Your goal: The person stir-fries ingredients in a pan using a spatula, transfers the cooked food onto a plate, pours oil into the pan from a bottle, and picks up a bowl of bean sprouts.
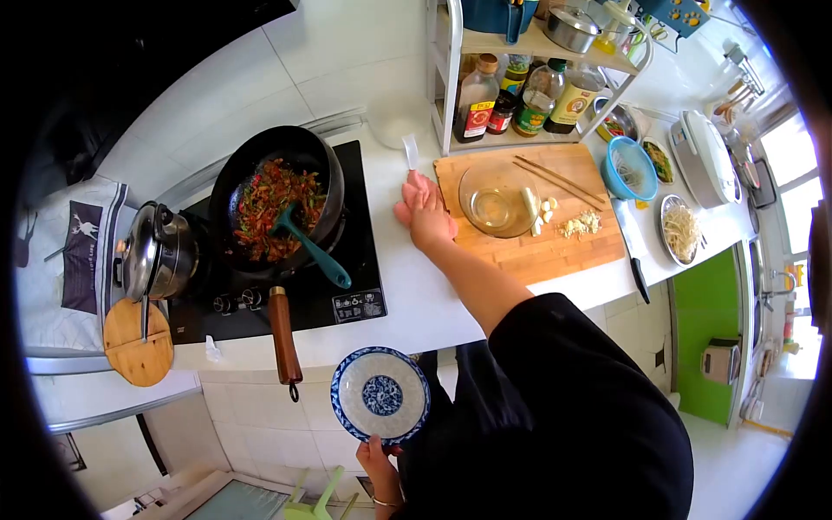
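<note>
My left hand (378, 464) grips the lower rim of a blue-and-white patterned plate (353, 394), held in front of the counter edge. The plate's face is turned up and bare. My right hand (428, 220) is closed on a pink cloth (418, 192), which lies bunched on the white counter beside the cutting board (485, 258). On that board sit a clear glass bowl (485, 227), a pair of chopsticks (563, 184), garlic cloves (548, 205) and chopped garlic (581, 224). Left of the cloth, a wok (227, 192) of reddish chopped food stands on the stove, a teal spatula (309, 244) resting in it.
A lidded steel pot (156, 251) is left of the wok, whose wooden handle (282, 334) juts past the counter edge. A knife (638, 273) lies right of the board. Beyond are a blue basket (617, 182) and a bowl of sprouts (679, 230). Bottles (477, 104) fill the rack.
</note>
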The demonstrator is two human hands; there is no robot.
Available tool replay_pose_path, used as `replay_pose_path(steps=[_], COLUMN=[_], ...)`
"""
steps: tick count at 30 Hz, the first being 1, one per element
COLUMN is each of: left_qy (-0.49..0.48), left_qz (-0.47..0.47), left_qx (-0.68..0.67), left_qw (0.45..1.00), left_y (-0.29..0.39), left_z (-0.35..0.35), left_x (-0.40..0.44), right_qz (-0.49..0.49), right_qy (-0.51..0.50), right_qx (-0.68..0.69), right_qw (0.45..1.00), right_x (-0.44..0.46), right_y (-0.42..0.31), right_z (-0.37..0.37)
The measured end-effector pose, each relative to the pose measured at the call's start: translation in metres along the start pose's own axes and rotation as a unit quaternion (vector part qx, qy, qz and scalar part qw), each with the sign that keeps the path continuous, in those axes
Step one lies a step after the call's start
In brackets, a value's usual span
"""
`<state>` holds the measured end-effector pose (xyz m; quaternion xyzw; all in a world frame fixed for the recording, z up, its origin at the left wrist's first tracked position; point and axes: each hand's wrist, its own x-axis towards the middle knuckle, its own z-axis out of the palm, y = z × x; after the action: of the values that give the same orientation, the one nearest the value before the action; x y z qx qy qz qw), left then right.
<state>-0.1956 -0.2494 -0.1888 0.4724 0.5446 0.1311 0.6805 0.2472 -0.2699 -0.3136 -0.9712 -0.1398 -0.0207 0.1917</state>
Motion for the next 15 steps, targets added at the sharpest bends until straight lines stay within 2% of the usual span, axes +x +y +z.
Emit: replay_pose_path(steps=[4,6,8,11,12,14,15], left_qy=[-0.067,-0.097,-0.125,-0.143,-0.143,-0.159,-0.167], left_qz=[0.01,0.011,0.023,0.042,0.042,0.048,0.046], left_qx=[0.076,0.104,0.091,0.101,0.109,0.116,0.11], left_qw=[0.995,0.99,0.988,0.984,0.983,0.979,0.979], left_y=[0.025,0.031,0.038,0.041,0.042,0.042,0.041], left_z=[-0.012,-0.015,-0.008,0.004,0.011,0.024,0.033], left_x=[0.025,0.038,0.048,0.058,0.062,0.065,0.066], right_qz=[-0.041,-0.137,-0.161,-0.298,-0.286,-0.335,-0.322], right_qy=[-0.028,-0.099,-0.044,-0.064,-0.06,-0.112,-0.147], right_qx=[-0.042,-0.098,0.038,0.027,0.02,0.081,0.09], right_qw=[0.998,0.981,0.985,0.952,0.956,0.932,0.931], right_x=[-0.069,-0.115,-0.17,-0.208,-0.212,-0.221,-0.224], right_y=[-0.004,-0.007,0.014,0.04,0.056,0.095,0.121], right_z=[-0.034,-0.07,-0.055,-0.098,-0.108,-0.124,-0.128])
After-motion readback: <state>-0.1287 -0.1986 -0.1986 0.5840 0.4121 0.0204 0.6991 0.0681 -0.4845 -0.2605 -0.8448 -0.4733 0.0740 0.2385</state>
